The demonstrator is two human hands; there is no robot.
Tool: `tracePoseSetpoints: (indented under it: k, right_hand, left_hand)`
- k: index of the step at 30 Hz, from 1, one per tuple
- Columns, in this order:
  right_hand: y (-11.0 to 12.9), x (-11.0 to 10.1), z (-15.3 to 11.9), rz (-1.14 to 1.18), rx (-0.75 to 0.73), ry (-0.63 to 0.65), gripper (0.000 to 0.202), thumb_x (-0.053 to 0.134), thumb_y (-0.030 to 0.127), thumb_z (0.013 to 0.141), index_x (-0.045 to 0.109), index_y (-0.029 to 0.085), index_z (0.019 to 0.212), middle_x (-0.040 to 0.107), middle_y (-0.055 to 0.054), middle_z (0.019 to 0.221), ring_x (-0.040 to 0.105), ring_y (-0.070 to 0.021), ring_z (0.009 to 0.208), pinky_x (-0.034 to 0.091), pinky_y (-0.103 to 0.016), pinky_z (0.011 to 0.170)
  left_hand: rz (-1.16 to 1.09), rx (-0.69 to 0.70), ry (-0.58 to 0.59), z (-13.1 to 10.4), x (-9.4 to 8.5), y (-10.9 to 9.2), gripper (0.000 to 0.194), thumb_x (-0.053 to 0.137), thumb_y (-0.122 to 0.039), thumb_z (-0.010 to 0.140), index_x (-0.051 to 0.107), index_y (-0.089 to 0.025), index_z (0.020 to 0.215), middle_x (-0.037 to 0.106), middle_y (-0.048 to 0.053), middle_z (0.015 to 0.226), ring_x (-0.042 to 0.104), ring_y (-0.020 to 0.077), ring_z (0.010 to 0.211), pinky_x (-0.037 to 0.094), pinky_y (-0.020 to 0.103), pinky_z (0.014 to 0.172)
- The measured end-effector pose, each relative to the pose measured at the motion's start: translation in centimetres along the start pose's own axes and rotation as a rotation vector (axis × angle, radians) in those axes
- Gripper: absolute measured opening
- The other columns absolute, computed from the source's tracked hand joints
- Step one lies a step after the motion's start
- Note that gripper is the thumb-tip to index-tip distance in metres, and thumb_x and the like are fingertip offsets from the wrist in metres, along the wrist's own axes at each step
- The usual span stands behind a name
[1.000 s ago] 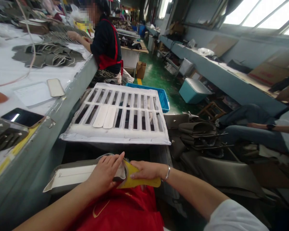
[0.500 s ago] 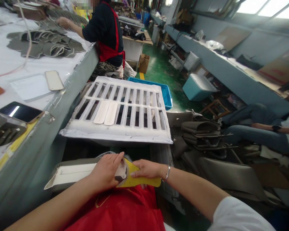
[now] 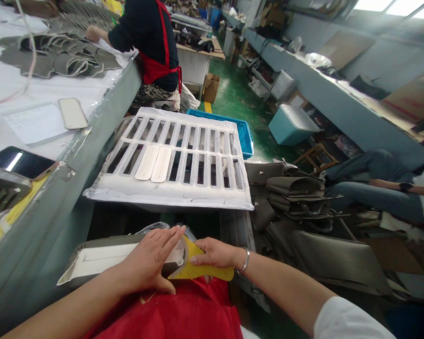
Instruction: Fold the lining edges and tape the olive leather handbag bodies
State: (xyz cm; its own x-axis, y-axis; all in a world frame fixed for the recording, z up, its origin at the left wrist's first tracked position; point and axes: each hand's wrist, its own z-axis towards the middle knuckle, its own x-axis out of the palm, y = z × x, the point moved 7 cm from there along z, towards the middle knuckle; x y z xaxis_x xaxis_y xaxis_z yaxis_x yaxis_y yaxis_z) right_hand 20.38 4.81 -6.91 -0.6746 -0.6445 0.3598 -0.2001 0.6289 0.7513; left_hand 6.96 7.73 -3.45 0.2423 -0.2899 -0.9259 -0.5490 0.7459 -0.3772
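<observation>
A dark grey bag piece [image 3: 88, 247] with a long white panel [image 3: 102, 258] on it lies across my lap, over a red apron [image 3: 183, 313]. My left hand [image 3: 153, 256] rests flat on its right end, fingers stretched out and thumb spread away. My right hand [image 3: 215, 253] grips a flat yellow plate [image 3: 198, 270], thumb on top and fingers underneath. The plate's left end meets the bag piece's curled white-and-grey edge beside my left fingers. What lies under my left palm is hidden.
Ahead, a white slatted rack [image 3: 183, 190] carries two pale strips [image 3: 160, 165]. A blue crate [image 3: 246, 139] stands behind it. Dark bags [image 3: 293, 195] are stacked at right, near a seated person's leg [image 3: 378, 188]. A phone [image 3: 21, 162] lies on the left table [image 3: 102, 110], where a co-worker [image 3: 151, 52] stands.
My left thumb has spread away from the fingers towards me, and the hand lies flatter. My right hand keeps its hold on the yellow plate. The view has shifted slightly.
</observation>
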Motion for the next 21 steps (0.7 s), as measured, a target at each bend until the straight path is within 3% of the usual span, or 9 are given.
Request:
tracePoseSetpoints:
  k: [6,12,16,21]
  right_hand:
    - [-0.5,0.0,0.0,0.027,-0.001,-0.041,0.043,0.063,0.048,0.071,0.051,0.015,0.094,0.056,0.002,0.065,0.046,-0.0039,0.038,0.036,-0.014,0.039]
    - [-1.4,0.3,0.0,0.057,-0.029,-0.064,0.043,0.060,0.050,0.073,0.049,0.015,0.094,0.058,0.000,0.066,0.046,-0.0040,0.039,0.035,-0.013,0.038]
    - [-2.3,1.2,0.1,0.137,-0.054,-0.069,0.042,0.056,0.050,0.077,0.050,0.014,0.099,0.059,-0.001,0.068,0.047,-0.0045,0.042,0.036,-0.014,0.040]
    - [-2.7,1.1,0.4,0.126,-0.109,-0.170,0.043,0.056,0.050,0.077,0.054,0.013,0.101,0.060,-0.003,0.076,0.052,-0.0073,0.056,0.042,-0.018,0.052]
  left_hand:
    - [0.031,-0.021,-0.038,0.3,0.0,0.0,0.117,0.067,-0.062,0.053,0.010,-0.011,0.141,0.040,0.016,0.131,0.040,0.0283,0.114,0.028,0.040,0.099]
    - [0.031,-0.051,-0.007,0.5,0.5,0.0,0.109,0.067,-0.055,0.055,0.017,-0.010,0.140,0.038,0.015,0.134,0.037,0.0283,0.115,0.026,0.040,0.100]
    - [0.090,-0.043,0.061,0.5,1.0,-0.5,0.092,0.060,-0.033,0.063,0.014,-0.012,0.141,0.030,0.015,0.139,0.032,0.0288,0.121,0.023,0.041,0.101]
    - [0.184,-0.088,0.064,0.8,0.8,-0.8,0.098,0.053,-0.012,0.054,0.008,-0.017,0.141,0.030,0.017,0.138,0.031,0.0301,0.121,0.020,0.043,0.102]
